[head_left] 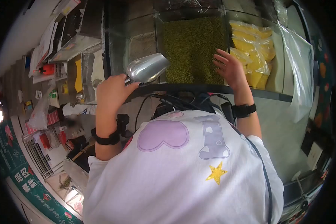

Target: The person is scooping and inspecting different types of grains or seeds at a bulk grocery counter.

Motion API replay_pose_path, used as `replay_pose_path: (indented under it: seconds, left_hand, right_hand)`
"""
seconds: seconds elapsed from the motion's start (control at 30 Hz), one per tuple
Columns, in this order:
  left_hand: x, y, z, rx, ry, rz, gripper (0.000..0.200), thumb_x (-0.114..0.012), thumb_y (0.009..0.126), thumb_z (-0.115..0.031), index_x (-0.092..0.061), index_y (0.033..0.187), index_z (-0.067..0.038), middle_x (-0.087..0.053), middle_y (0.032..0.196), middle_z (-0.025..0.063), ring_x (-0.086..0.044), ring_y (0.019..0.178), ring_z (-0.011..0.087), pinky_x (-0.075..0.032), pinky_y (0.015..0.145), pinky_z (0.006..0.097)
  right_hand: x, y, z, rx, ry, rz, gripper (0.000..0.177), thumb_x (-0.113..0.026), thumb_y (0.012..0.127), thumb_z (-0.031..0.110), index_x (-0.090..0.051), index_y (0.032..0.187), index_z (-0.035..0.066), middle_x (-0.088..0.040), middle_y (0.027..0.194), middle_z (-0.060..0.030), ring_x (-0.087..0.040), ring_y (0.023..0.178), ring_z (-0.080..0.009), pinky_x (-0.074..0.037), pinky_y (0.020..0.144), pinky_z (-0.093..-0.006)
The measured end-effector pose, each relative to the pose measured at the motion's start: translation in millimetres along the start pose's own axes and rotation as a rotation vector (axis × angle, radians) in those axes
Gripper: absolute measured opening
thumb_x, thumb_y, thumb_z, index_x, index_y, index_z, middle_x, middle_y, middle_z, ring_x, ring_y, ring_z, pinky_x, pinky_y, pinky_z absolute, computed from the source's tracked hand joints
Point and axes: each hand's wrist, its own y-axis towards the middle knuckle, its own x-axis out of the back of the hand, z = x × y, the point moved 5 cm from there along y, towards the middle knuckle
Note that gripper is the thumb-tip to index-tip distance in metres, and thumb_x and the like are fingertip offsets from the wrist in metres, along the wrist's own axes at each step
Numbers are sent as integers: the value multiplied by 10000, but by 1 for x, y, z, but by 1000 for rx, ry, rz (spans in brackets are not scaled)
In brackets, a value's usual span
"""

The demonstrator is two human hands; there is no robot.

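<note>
My left hand (114, 91) is closed round the handle of a shiny metal scoop (147, 68), whose mouth points right toward the green beans. The scoop is held by the front edge of the bins, and no beans can be made out in it. Small green beans, like mung beans (194, 48), fill the middle bin. Over the right side of that bin, my right hand (230, 69) has its fingers stretched out and holds nothing. Clear bags of yellow grain or meal (255, 52) lie in the bin just right of it.
A dark rail (190, 88) runs along the front of the bins. To the right hangs a clear plastic sheet (298, 67). Further bins with dividers (89, 72) stand at the left, and a wire rack (37, 156) is at lower left. Dark cables (142, 106) hang before my shirt.
</note>
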Motion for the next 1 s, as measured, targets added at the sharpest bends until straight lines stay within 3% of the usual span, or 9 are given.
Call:
replay_pose_path:
  seconds: [0.17,0.2,0.3,0.5,0.6,0.67,0.77,0.87,1.0]
  left_hand:
    - [-8,-15,13,68,-126,21,406,-621,751,-453,-612,828,-54,-608,773,184,-587,760,364,-446,629,427]
    - [-12,-19,20,85,-142,22,406,-621,751,-453,-612,828,-54,-608,773,184,-587,760,364,-446,629,427]
    - [-23,-33,40,124,-194,-29,390,-622,756,-435,-607,842,-55,-605,777,179,-582,759,363,-442,620,424]
    - [-53,-65,89,351,-242,75,395,-652,719,-446,-617,825,-67,-622,708,119,-606,712,325,-460,602,412]
    - [-70,-78,111,400,-306,95,386,-648,732,-403,-620,897,-55,-619,768,171,-595,765,365,-454,621,432]
    - [-76,-79,121,421,-292,131,396,-646,732,-422,-618,880,-56,-618,731,153,-601,733,349,-455,600,422]
    - [-83,-72,134,434,-304,186,399,-654,727,-423,-616,879,-56,-618,697,132,-608,699,330,-457,577,409]
    - [-86,-61,143,438,-303,180,367,-681,708,-374,-609,888,-63,-617,697,118,-609,692,319,-457,574,405]
    - [-88,-49,150,402,-342,145,367,-681,706,-372,-605,892,-65,-621,724,116,-609,692,318,-456,577,407]
  right_hand:
    - [-34,52,-22,419,-1710,245,600,-576,811,388,-372,1348,214,-332,1405,-144,-244,1318,-377,-280,1012,-540]
    - [-46,51,-25,71,-1829,308,655,-543,820,468,-281,1390,282,-172,1476,-116,-118,1352,-393,-212,1013,-627]
    - [-44,89,-74,-178,-2157,461,703,-492,832,534,-168,1420,327,-45,1504,-70,-49,1362,-386,-177,991,-679]
    - [-40,138,-108,-428,-2217,482,870,-539,757,611,-78,1434,321,53,1505,-46,5,1369,-359,-110,1019,-669]
    - [-30,173,-128,-380,-2227,421,718,-555,782,535,-303,1392,251,-202,1468,-103,-232,1320,-366,-234,997,-632]
    - [5,215,-163,-631,-2228,532,459,-547,815,441,-568,1187,173,-517,1233,-142,-482,1142,-328,-385,907,-562]
    - [23,236,-173,-502,-2191,419,294,-528,844,347,-665,887,91,-629,913,-117,-592,843,-272,-470,761,-472]
    - [74,270,-195,-493,-2248,401,379,-465,849,314,-635,1048,40,-580,1134,-188,-549,1037,-368,-440,868,-470]
    - [98,278,-193,-604,-2141,300,365,-463,844,285,-632,1049,35,-577,1143,-185,-546,1048,-366,-438,877,-466]
